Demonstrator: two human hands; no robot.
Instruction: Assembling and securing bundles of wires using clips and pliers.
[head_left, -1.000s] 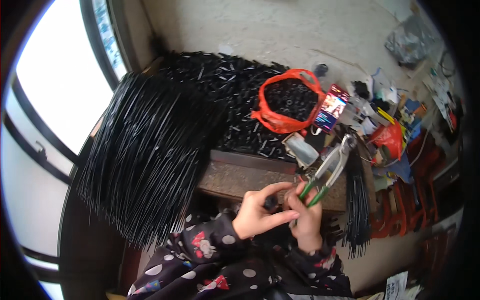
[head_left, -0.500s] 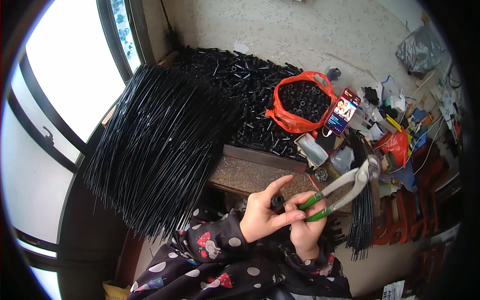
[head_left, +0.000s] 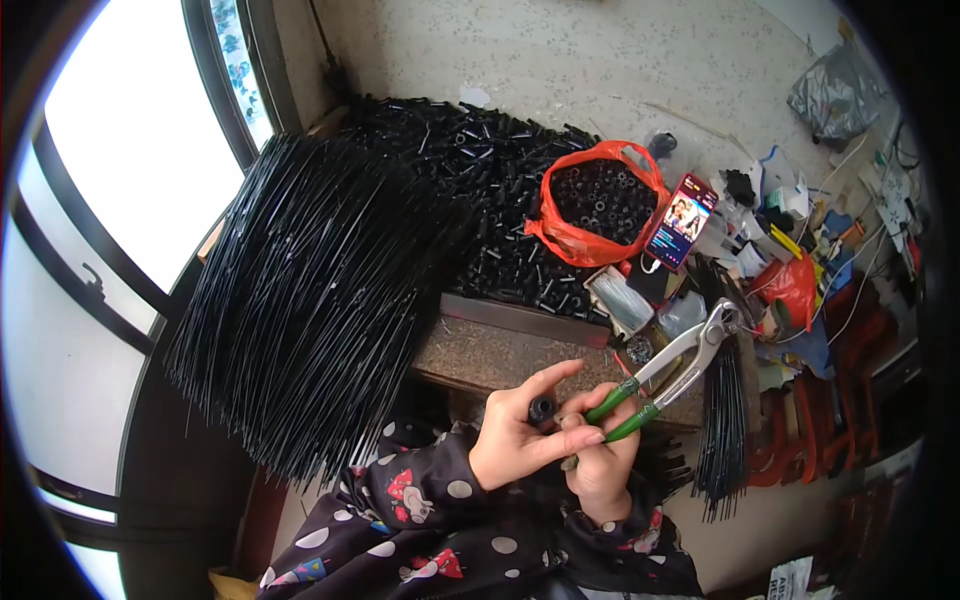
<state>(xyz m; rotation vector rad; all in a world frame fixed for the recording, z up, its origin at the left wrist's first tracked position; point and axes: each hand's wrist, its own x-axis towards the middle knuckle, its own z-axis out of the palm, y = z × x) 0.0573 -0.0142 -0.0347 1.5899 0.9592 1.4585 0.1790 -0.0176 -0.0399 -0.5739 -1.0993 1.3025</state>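
Note:
My left hand (head_left: 505, 435) is closed around a short black tube (head_left: 541, 409), whose open end shows between index finger and thumb. Its index finger stretches forward, and its thumb reaches across to touch my right hand. In my right hand (head_left: 602, 465) are the green grips of metal pliers (head_left: 712, 335), with the jaws pointing up and to the right. The handles stand apart. Both hands meet in front of my body, near the front edge of the brown worktop (head_left: 510, 350). Where the fingers overlap, it is hidden whether anything else is held.
A big bundle of long black rods (head_left: 310, 290) lies on the left. Black tubes (head_left: 450, 150) are heaped behind the wooden strip (head_left: 520, 318). Farther right are a red bag (head_left: 580, 248) of small black rings, a lit phone (head_left: 683, 222), a small box (head_left: 620, 300) and more rods (head_left: 722, 440).
The pliers' head has swung slightly up and to the left. My right hand has shifted a little to the left, and the left hand still holds the black tube.

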